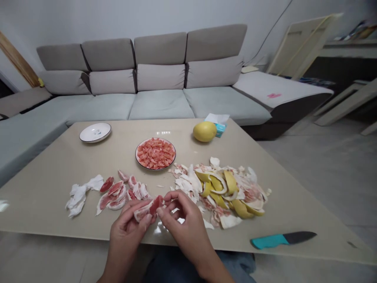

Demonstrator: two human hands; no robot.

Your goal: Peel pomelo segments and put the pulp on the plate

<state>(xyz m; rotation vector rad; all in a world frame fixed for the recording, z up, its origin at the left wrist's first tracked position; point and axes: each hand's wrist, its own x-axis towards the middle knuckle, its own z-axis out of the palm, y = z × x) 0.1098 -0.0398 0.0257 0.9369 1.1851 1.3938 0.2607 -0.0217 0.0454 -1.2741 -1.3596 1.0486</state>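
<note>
The pomelo segment [156, 205] is above the counter [123, 159], near its edge; my left hand [127, 223] grasps it, fingers curled behind, thumb in front; my right hand [188, 220], forearm slanting inward, pinches its right end.

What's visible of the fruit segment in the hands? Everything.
The segment is wedge-shaped: red flesh bared toward the right, whitish, papery-looking membrane clinging at the left. It's tilted, right end higher, seen against the table near its front edge. The left hand holds it; the right hand's fingers are at its right end.
</note>
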